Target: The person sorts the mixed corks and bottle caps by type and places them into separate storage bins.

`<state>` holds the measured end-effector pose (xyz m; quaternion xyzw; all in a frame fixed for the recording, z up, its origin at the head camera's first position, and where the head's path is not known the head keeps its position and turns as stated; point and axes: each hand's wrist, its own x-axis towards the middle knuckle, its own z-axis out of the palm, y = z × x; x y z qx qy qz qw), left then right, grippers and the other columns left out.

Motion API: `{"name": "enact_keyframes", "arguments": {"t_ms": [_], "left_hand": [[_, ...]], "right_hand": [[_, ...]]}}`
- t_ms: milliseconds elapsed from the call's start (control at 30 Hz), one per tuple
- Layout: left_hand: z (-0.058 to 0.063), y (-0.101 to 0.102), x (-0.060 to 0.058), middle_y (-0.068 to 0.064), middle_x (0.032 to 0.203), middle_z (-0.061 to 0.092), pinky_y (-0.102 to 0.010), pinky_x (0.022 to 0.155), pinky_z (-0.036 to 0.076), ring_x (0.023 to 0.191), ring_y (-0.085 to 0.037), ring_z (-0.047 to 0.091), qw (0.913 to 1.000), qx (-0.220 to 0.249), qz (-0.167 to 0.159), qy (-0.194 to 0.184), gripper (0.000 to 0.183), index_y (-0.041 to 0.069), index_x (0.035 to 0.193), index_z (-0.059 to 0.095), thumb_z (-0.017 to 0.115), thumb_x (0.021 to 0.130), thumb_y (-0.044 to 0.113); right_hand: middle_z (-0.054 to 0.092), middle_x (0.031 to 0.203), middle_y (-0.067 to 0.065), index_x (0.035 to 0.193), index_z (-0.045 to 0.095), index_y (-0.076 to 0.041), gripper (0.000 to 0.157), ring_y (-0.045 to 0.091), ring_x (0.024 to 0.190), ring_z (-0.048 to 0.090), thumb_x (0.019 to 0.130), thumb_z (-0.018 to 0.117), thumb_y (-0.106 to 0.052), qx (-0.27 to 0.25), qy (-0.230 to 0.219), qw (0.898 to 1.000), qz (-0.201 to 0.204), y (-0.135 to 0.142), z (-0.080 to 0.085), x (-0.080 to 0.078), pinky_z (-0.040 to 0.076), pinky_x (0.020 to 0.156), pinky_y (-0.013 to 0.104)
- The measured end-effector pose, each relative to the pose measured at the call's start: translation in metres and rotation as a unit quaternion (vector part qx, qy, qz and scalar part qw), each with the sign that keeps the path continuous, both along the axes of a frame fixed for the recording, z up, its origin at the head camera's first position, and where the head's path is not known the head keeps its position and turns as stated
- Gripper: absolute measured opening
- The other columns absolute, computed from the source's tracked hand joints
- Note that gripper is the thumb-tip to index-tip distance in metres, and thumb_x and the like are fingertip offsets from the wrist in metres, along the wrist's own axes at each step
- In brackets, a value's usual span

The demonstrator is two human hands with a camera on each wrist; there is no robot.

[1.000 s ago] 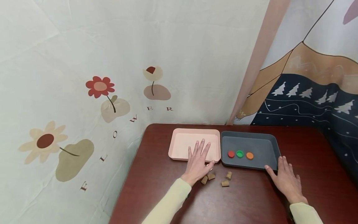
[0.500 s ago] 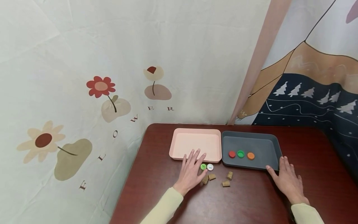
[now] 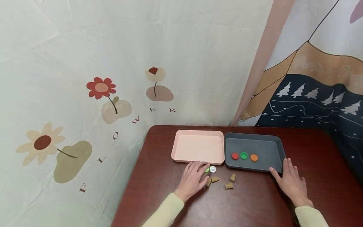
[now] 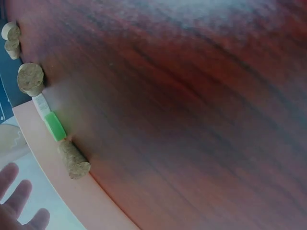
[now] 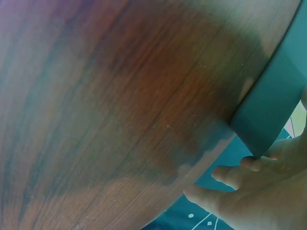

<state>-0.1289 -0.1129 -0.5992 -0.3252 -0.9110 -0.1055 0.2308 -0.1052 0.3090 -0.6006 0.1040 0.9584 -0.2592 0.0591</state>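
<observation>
My left hand (image 3: 193, 179) hovers over the table just in front of the pink tray (image 3: 175, 154), fingers bent loosely and holding nothing. Its fingertips partly cover a bright green bottle cap (image 3: 207, 170), and a white cap (image 3: 212, 169) lies right beside that. By the thumb is a cork (image 3: 208, 182), with another cork (image 3: 215, 179) touching distance away. In the left wrist view, spread fingers (image 4: 18, 199) show at the lower left, apart from the green cap (image 4: 56, 126). My right hand (image 3: 291, 183) rests, fingers extended, at the near right corner of the dark grey tray (image 3: 267, 145).
Inside the grey tray, a red cap (image 3: 235, 156), a green cap (image 3: 244, 156) and an orange cap (image 3: 254, 158) form a row. Two more corks, an upper one (image 3: 233, 177) and a lower one (image 3: 228, 186), lie in front of it. Printed curtains (image 3: 198, 78) hang behind the table.
My left hand has drawn back from over the pink tray toward me, and its fingers have bent down over the green cap. The right hand stays at the grey tray's corner.
</observation>
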Motion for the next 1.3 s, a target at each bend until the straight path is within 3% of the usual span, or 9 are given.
{"name": "enact_keyframes", "arguments": {"t_ms": [167, 733, 1033, 1300], "left_hand": [[-0.003, 0.001, 0.000, -0.002, 0.127, 0.067, -0.050, 0.102, 0.050, 0.118, -0.022, 0.064, 0.9998, -0.015, 0.002, -0.009, 0.045, 0.022, 0.132, 0.069, 0.075, 0.091, 0.038], [-0.007, 0.017, -0.001, 0.000, 0.129, 0.069, -0.046, 0.101, 0.049, 0.119, -0.021, 0.064, 0.9913, -0.096, 0.071, -0.055, 0.036, 0.024, 0.132, 0.069, 0.071, 0.097, 0.035], [-0.009, 0.024, -0.001, 0.001, 0.123, 0.072, -0.045, 0.098, 0.051, 0.117, -0.021, 0.065, 0.9881, -0.118, 0.086, -0.047, 0.030, 0.026, 0.126, 0.073, 0.073, 0.096, 0.031], [-0.010, 0.026, -0.002, 0.004, 0.109, 0.071, -0.041, 0.091, 0.053, 0.105, -0.019, 0.067, 0.9891, -0.122, 0.082, -0.010, 0.017, 0.026, 0.113, 0.077, 0.068, 0.098, 0.024]], "right_hand": [[-0.007, 0.164, 0.036, 0.159, -0.002, 0.012, 0.111, 0.064, 0.146, 0.001, 0.100, 0.037, -0.074, 0.001, -0.004, 1.000, -0.001, 0.000, 0.000, 0.000, 0.009, 0.103, 0.086], [-0.007, 0.164, 0.036, 0.159, -0.003, 0.011, 0.106, 0.064, 0.146, 0.001, 0.103, 0.038, -0.069, 0.003, -0.009, 1.000, 0.001, 0.001, 0.000, -0.002, 0.008, 0.103, 0.085], [-0.008, 0.164, 0.036, 0.159, -0.004, 0.012, 0.107, 0.064, 0.146, 0.001, 0.102, 0.037, -0.070, 0.003, -0.015, 1.000, 0.000, 0.001, 0.001, -0.002, 0.009, 0.104, 0.085], [-0.007, 0.163, 0.037, 0.159, -0.004, 0.012, 0.106, 0.064, 0.146, 0.002, 0.103, 0.038, -0.069, 0.002, -0.015, 1.000, 0.002, 0.001, 0.002, -0.001, 0.009, 0.103, 0.085]]}}
